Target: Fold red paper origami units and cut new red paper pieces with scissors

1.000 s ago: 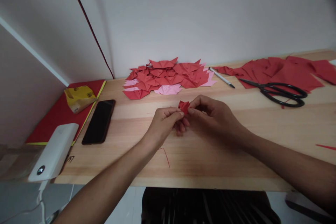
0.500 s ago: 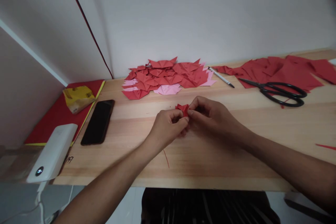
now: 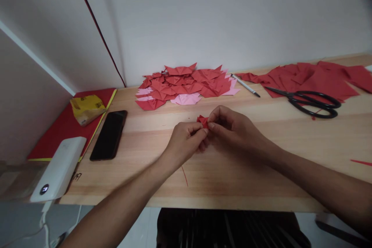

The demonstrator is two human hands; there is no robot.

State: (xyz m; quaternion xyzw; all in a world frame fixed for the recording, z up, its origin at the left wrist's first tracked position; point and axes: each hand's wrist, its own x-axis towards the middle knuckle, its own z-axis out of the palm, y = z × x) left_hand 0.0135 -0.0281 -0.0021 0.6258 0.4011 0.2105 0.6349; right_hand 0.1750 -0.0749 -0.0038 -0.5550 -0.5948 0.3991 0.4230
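Note:
A small folded piece of red paper (image 3: pixel 203 120) is pinched between my two hands above the middle of the table. My left hand (image 3: pixel 188 136) grips its near left part between thumb and forefinger. From the other side, my right hand (image 3: pixel 229 124) pinches the right edge with thumb and fingertips. Much of the paper is covered by my fingers. Beyond it, against the wall, lies a pile of folded red and pink paper pieces (image 3: pixel 180 85) with pointed corners.
Black-handled scissors (image 3: pixel 315 102) lie before crumpled red paper sheets (image 3: pixel 316 79) at the right. A pen (image 3: pixel 245 85) rests beside the pile. At left are a phone (image 3: pixel 109 135), a white power bank (image 3: pixel 59 168) with a cable, and a yellow packet (image 3: pixel 88 109) on red paper.
Both hands keep their pinch on the folded red paper, with only a slight shift of the fingers. The paper's visible part looks a little smaller and turned.

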